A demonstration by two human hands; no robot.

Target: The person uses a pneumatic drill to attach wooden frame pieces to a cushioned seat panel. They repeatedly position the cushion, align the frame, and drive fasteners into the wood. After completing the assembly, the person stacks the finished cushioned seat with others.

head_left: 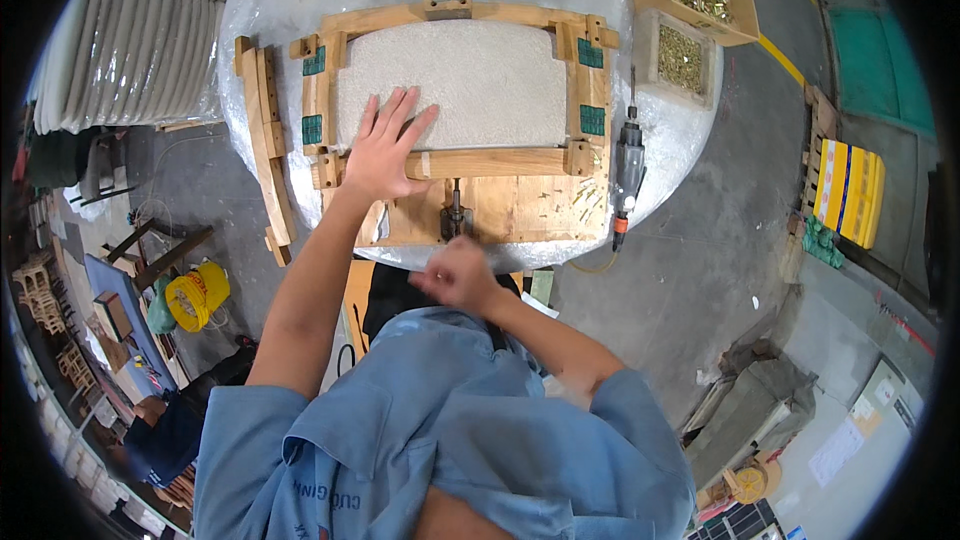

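Beige pad (470,80) lies within frame (500,162), under and right of left hand's (382,155) spread fingers. Right hand (460,275) blurred, fingers curled, clamp (456,220) just beyond; grip cannot be told. Step judged clamping; next move calls for steady left pressure.

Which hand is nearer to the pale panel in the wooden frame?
Left. The left hand is spread over the near-left part of the pale panel; the right hand, blurred, is off it, toward the person's body, by the near metal clamp.
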